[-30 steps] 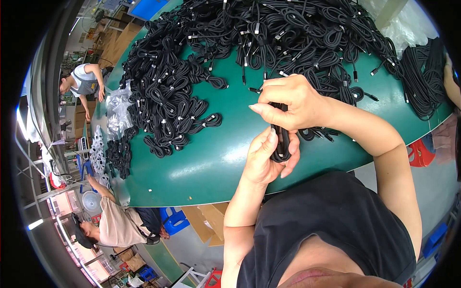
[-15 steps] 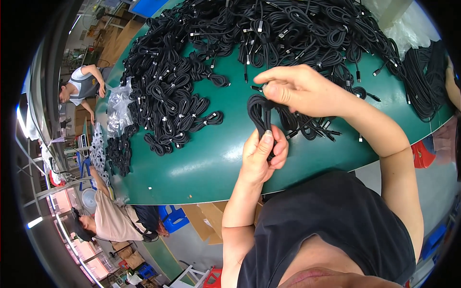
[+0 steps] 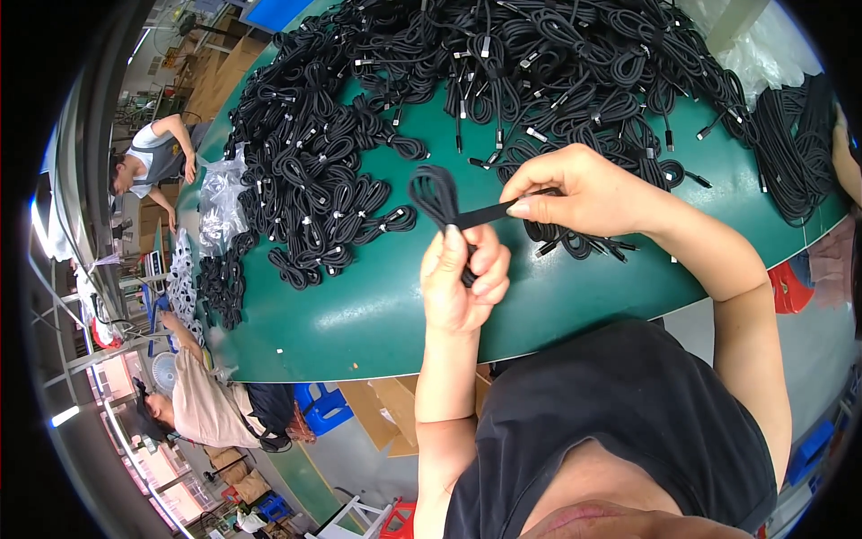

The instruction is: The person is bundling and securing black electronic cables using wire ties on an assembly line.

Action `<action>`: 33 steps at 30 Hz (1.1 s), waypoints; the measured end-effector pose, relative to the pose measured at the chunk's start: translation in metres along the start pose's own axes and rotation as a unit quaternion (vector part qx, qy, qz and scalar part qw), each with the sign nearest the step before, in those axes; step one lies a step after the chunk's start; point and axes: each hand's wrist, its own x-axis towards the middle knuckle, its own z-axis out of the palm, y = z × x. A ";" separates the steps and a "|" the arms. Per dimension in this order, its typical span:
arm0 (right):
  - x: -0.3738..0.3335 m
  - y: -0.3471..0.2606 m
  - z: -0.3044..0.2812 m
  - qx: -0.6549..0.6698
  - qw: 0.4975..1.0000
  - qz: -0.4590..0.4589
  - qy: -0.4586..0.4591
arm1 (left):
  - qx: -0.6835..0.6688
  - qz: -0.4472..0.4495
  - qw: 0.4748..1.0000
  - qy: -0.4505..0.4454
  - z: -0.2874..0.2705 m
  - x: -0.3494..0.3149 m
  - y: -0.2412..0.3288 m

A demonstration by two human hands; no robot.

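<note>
My left hand is closed round a coiled black cable, whose looped end stands up above the thumb. A flat black strap stretches from the coil across to my right hand. The right thumb and fingers pinch the strap's far end, pulling it out fairly straight. Both hands are raised over the near part of the green table. Part of the coil is hidden inside my left fist.
A large heap of bundled black cables with metal plugs covers the table's far side. Clear plastic bags lie at its left. More long cables hang together at the right edge. Two people are at the left; another person's arm shows far right.
My left hand has moved left with the coiled cable. My right hand has shifted slightly down and right, and the black strap now shows drawn out between the hands.
</note>
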 end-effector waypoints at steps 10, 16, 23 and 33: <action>0.003 0.009 -0.019 0.184 0.975 0.122 -0.019 | -0.083 0.008 0.995 -0.059 -0.005 -0.008 0.006; 0.015 0.015 -0.023 0.370 0.898 0.228 -0.072 | 0.056 -0.097 0.985 -0.131 0.004 -0.012 0.002; 0.032 0.015 -0.007 0.138 0.965 0.119 -0.190 | 0.098 -0.203 0.967 -0.116 0.008 -0.009 -0.017; 0.024 -0.045 0.014 -0.345 0.868 -0.226 -0.276 | 0.190 -0.297 0.935 0.032 -0.005 -0.006 -0.027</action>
